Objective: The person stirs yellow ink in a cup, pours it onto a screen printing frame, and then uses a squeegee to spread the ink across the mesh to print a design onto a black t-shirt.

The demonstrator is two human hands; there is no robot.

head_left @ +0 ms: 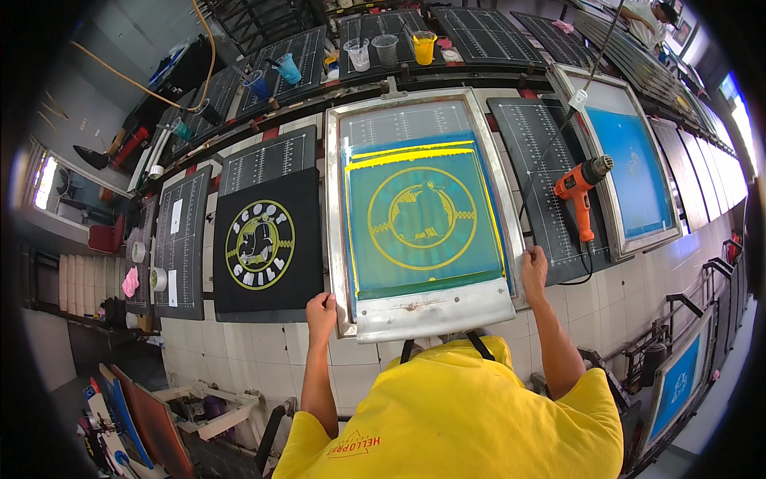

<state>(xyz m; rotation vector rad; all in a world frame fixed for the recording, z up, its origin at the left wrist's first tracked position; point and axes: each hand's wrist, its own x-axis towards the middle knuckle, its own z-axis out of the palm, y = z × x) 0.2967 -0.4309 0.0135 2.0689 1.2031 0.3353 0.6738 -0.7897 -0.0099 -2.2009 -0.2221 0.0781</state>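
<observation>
A metal-edged silk screen frame [338, 207] lies in front of me over a printing board. Yellow ink outlines a round badge design on its green mesh, with a thick yellow ink line along the far side. My left hand [321, 311] is closed on the frame's near left edge; my right hand [534, 270] grips the right edge, a little farther up. Across the near end of the screen rests a wide squeegee [435, 310] with a pale metal handle, touched by neither hand. Left of the frame, a black cloth [307, 239] with a yellow and white round print covers another board.
On the board to the right lies an orange heat gun [576, 188] with a black cord. Beyond it leans a second screen with blue mesh [630, 168]. Plastic cups of ink, one yellow [423, 49], stand along the far row of boards. A person [642, 22] is at the far right.
</observation>
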